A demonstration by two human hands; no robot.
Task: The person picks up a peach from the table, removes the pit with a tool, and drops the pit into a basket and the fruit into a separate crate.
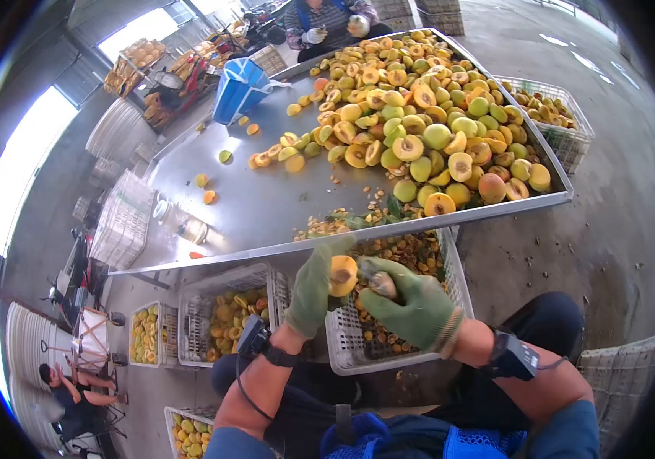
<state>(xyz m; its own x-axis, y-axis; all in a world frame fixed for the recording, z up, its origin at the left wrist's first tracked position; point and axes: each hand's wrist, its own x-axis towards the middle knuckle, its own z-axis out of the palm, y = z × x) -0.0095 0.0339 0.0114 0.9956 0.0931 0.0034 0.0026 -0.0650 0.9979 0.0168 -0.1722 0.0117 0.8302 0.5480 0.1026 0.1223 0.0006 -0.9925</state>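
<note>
My left hand, in a green glove, grips a yellow peach half with its cut face turned up. Close beside it on the right, my right hand, also gloved, is closed around a small tool with a greyish end; its exact kind is hard to make out. Both hands are held above a white plastic crate of pits and fruit scraps, just before the near edge of the metal table. A large heap of peaches, many halved, lies on that table.
Crates of peach halves stand at lower left and right of the table. A blue bag and clear jar are on the table's left side. One person works opposite; another sits at far left.
</note>
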